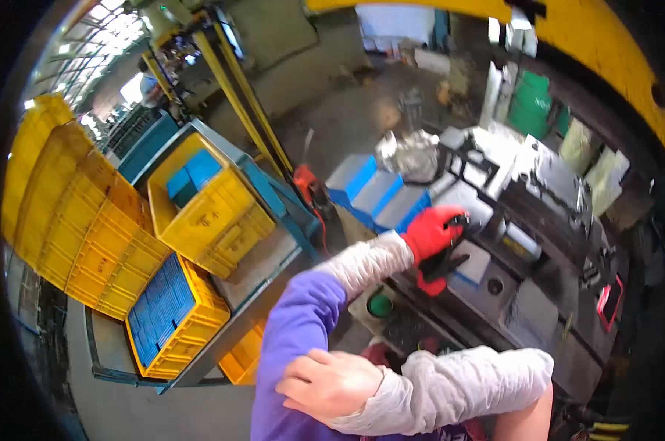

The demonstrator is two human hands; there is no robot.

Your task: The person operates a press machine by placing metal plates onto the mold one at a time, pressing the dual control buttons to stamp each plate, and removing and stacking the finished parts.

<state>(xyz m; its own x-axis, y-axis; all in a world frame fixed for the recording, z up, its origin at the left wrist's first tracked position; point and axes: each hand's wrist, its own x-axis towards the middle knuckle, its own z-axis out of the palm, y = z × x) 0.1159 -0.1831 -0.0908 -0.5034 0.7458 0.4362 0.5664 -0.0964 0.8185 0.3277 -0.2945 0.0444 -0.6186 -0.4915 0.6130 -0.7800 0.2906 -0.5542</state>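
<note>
My left hand point(437, 239) wears a red glove with black on the palm side and fingers. It is over the dark machine bed, fingers apart, with nothing visible between them. Close beside the fingers lies a pale rectangular plate point(475, 264). My right hand point(331, 384) is bare and crosses in front of my body. Its fingers are curled against the purple sleeve point(303, 312) of my left arm. Grey sleeve covers point(450, 386) wrap both forearms. Beyond the gloved hand, blue and grey blocks point(380, 192) stand next to a crumpled silvery bag point(413, 156).
Yellow crates point(90, 213) are stacked at the left. Another crate point(213, 220) and one filled with blue pieces point(159, 312) rest on a blue-framed cart point(262, 275). A green button point(380, 306) sits near my left forearm. A yellow machine frame point(604, 51) arches at upper right.
</note>
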